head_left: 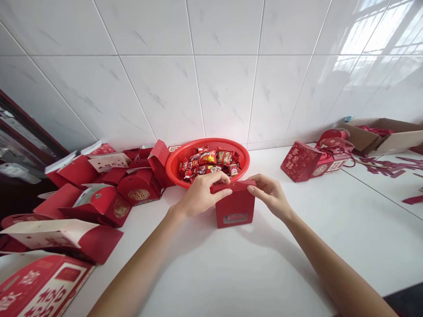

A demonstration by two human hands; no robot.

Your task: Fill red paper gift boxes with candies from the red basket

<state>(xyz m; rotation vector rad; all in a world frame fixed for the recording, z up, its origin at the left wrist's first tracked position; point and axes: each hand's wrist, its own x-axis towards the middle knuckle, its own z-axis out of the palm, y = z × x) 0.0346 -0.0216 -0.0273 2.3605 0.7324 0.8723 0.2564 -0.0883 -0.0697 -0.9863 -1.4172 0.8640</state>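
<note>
**Red windowed gift box pinched at its top by both hands**

Box: the red card gift box (235,206) stands upright on the white tabletop (205,268), between and below the hands. Walls flat, smooth, matte. Low on the facing side, a rounded, elongated window; something red shows behind it.

Hands: left hand (206,192) grasps the box's upper left edge between thumb and fingers. Right hand (270,193) pinches the upper right corner likewise, thumb on the near side.

Just beyond the left hand: red plastic basket (172,169), oval, rim smooth, wall finely perforated. Holds wrapped candies (207,157), wrappers glossy, crinkled, red and gold; lettering too small to read.

Left of the left hand: cluster of red card boxes (140,187), several with open flaps and pale inner faces, some with round gold emblems. Nearest the wearer, a larger printed carton (49,286), red with a cream panel; big red double-happiness characters, cut off by the view edge.

Right of the right hand, well apart: patterned red boxes (299,162), pale characters on one slanted face, not reliably legible. Farther right, a brown cardboard box (401,141) with red ribbon-like material inside; flat dark-red strips (385,166) lie near it.

Behind: glossy white wall tiles (224,88), grey-veined.
</note>
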